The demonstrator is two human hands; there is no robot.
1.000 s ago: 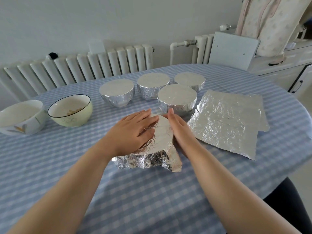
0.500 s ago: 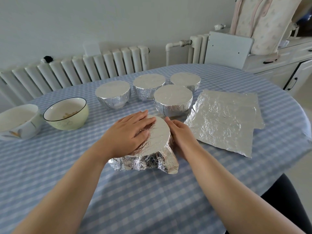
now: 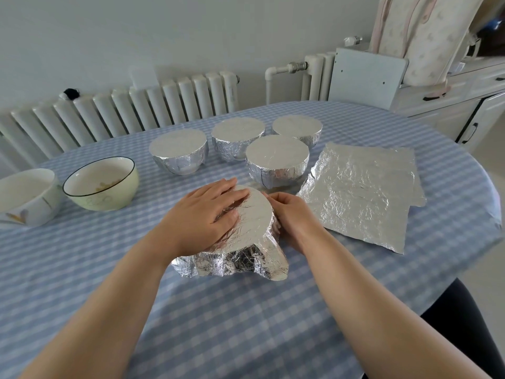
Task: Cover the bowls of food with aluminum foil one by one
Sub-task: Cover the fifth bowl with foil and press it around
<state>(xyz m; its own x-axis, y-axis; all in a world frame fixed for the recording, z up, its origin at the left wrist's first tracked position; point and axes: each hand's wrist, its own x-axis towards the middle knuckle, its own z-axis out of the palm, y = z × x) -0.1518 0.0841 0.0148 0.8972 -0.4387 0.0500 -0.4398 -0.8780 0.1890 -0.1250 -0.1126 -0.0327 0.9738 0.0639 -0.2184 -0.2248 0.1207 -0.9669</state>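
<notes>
At the near middle of the checked worktop [image 3: 246, 324], the foil-draped bowl [image 3: 254, 217] sits under the left hand [image 3: 202, 214], pressed flat on top, fingers straight. The right hand [image 3: 292, 214] curls against its side, crimping foil. Behind stand four wrapped bowls [image 3: 276, 162]; spare foil sheets [image 3: 363, 192] lie right, two uncovered bowls [image 3: 101, 184] left.

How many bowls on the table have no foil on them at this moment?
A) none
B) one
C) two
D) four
C: two uncovered bowls stand at the left, the white bowl and the green bowl; four wrapped bowls sit behind, and the hands work on a fifth, the front bowl.
</notes>
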